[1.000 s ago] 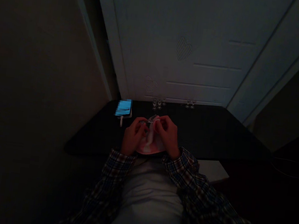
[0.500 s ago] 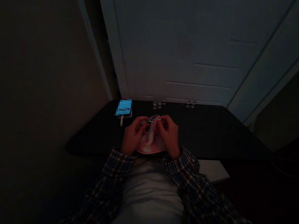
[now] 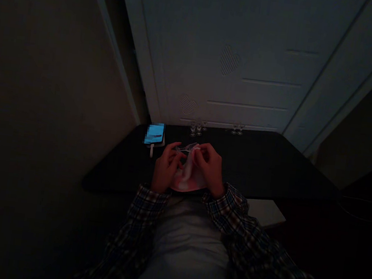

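Close to the table's near edge, both my hands are at a pink and white cloth (image 3: 185, 182) that hangs in folds between them. My right hand (image 3: 210, 166) is closed, thumb and fingers pinching the cloth's upper part. A clear, shiny piece that looks like a small stemmed glass (image 3: 186, 148) lies sideways between my hands, its right end against the cloth. My left hand (image 3: 166, 166) has its fingertips at the left end of this glass, with thumb and index finger curved around it. Dim light blurs the exact finger contact.
Several small stemmed glasses (image 3: 198, 127) stand at the back of the dark table (image 3: 264, 167), with more glasses (image 3: 237, 128) farther right. A lit phone (image 3: 154, 134) lies at the left with a white strap or plug. A white box (image 3: 266, 212) sits below the right front edge.
My left index finger has lifted and straightened, and the clear glass has turned slightly between my hands. My right hand keeps its pinch on the cloth almost in place.
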Demonstrator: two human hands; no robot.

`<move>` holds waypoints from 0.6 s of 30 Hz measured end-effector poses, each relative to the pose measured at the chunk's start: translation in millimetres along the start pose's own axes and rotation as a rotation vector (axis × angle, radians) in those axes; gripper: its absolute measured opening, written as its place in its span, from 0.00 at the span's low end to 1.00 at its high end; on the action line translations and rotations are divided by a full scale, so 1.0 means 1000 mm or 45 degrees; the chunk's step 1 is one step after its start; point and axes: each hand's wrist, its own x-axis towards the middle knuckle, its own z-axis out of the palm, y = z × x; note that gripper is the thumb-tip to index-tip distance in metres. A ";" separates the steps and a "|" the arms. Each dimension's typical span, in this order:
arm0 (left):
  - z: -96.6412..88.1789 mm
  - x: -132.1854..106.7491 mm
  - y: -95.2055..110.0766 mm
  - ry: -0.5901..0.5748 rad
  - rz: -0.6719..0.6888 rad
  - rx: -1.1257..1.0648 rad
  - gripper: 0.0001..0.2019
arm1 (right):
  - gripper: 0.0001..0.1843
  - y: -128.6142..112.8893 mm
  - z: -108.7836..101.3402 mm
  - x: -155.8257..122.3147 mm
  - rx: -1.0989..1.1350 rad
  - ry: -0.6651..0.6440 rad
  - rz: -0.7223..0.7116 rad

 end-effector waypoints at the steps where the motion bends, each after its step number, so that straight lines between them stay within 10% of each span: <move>1: 0.000 0.000 0.000 0.004 0.006 0.002 0.16 | 0.08 0.000 0.000 0.000 -0.007 -0.002 0.003; 18: 0.000 -0.001 0.003 0.047 0.055 -0.059 0.14 | 0.08 0.002 -0.001 0.000 -0.031 -0.006 0.002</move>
